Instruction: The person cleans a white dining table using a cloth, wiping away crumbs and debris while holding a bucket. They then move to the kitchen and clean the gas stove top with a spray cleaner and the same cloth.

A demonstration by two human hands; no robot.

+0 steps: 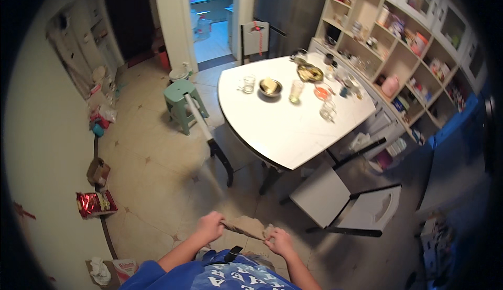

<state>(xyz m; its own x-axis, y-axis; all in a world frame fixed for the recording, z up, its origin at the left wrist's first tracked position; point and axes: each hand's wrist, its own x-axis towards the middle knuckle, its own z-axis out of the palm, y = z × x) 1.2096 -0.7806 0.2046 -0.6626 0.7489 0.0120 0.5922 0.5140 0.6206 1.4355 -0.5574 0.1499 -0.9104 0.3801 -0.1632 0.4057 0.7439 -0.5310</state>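
Note:
In front of my body, my left hand [211, 227] grips one end of a brown sheet [248, 226], which could be cardboard, paper or cloth. Its near edge is dark and runs like a band between my hands. My right hand [279, 242] pinches the other end, where a pale crumpled bit [268, 231] sticks up by the fingers. The sheet hangs in the air above the tiled floor [157, 195], short of the dining table [275, 132]. Part of it is hidden by my fingers.
The white table bears a metal bowl [276, 93], a glass mug [249, 84] and a tall glass [295, 92]. A white chair [321, 195] stands right, a green stool [181, 89] left. A red bag [96, 204] and boxes line the left wall. Shelves [365, 12] stand behind.

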